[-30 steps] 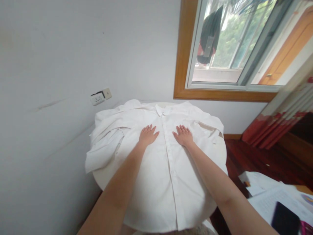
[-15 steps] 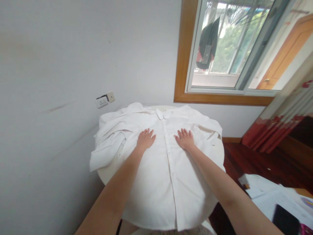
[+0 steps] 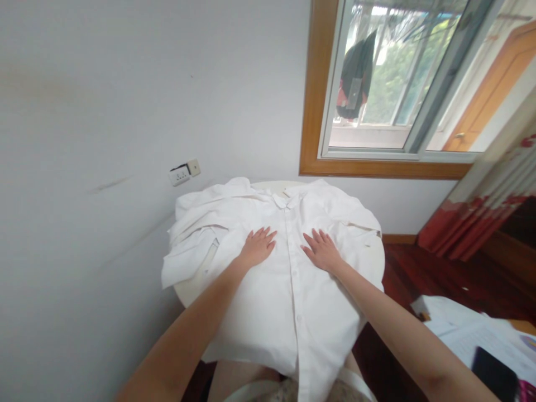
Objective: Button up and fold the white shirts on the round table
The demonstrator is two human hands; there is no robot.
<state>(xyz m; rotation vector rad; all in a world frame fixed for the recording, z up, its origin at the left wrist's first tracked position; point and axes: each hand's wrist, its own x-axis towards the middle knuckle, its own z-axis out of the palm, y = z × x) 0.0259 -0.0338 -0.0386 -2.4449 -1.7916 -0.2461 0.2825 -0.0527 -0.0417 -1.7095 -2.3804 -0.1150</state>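
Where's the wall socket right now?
In the head view, the wall socket sits on the wall left of centre, just above the far left edge of the white shirt on the round table, left of the window frame.

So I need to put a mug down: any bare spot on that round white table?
Hardly. The white button-up shirt covers nearly all of the round white table, left hand and right hand flat on its chest. Only thin bare crescents show: under the folded sleeve at the left, and along the right rim.
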